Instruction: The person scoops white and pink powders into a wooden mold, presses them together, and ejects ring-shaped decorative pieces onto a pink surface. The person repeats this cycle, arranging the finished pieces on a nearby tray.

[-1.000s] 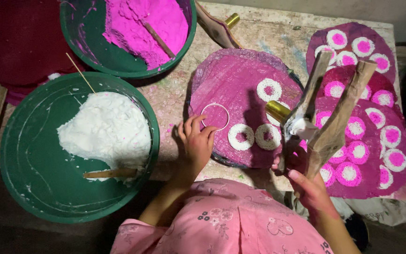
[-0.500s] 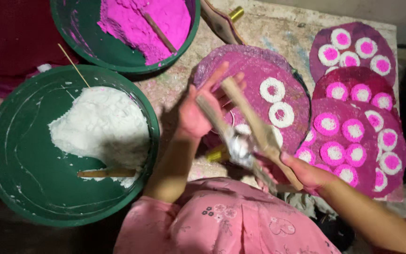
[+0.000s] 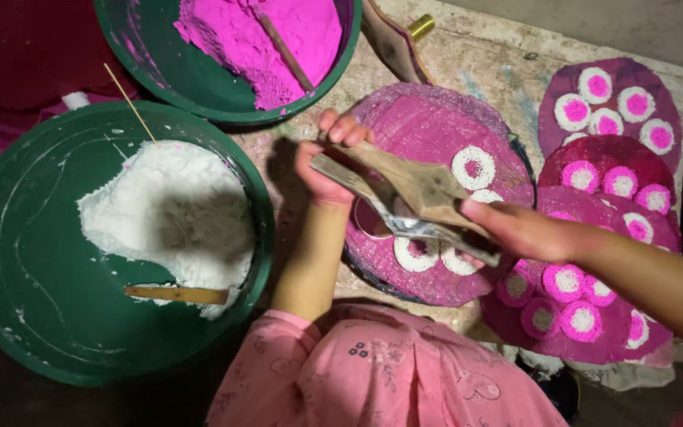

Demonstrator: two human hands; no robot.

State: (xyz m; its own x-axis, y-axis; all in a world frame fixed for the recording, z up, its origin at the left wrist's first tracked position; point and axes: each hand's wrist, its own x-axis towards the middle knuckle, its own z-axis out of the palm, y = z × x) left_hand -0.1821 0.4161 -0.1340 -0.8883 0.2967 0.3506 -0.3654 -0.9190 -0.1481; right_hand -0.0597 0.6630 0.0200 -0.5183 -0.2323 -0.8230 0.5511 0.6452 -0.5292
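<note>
Wooden tool [image 3: 420,186] clasped in both grips; left hand [image 3: 330,158] seemingly curled; right hand [image 3: 519,233] closed.

green basin of white powder [image 3: 167,213] | green basin of pink powder [image 3: 270,35] | pink-and-white discs [image 3: 606,103]

From my remote seat, my left hand [image 3: 327,162] and the wooden tool [image 3: 405,190] it shares with my right hand [image 3: 527,233] cover part of the round pink tray [image 3: 428,130], including a metal ring [image 3: 369,221] beneath them. The pink-powder basin [image 3: 199,79] is cut off by the top edge. My right forearm leaves the frame at right.
</note>
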